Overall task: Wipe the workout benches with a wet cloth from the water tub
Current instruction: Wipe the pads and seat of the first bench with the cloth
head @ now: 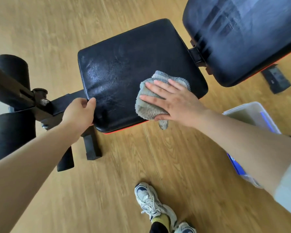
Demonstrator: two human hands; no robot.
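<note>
Right hand (pixel 173 101), fingers (pixel 155 84) straight, presses the cloth (pixel 146 108) flat on the seat pad (pixel 133 61); the remaining surface extends leftward, toward the left hand (pixel 79 113) gripping its corner.

Light wood-grain plank floor (pixel 107 190), thin seams (pixel 151 153) running approx 11 to 5 o'clock. Lit bright & even, w/ palest glare toward 10 o'clock.
</note>
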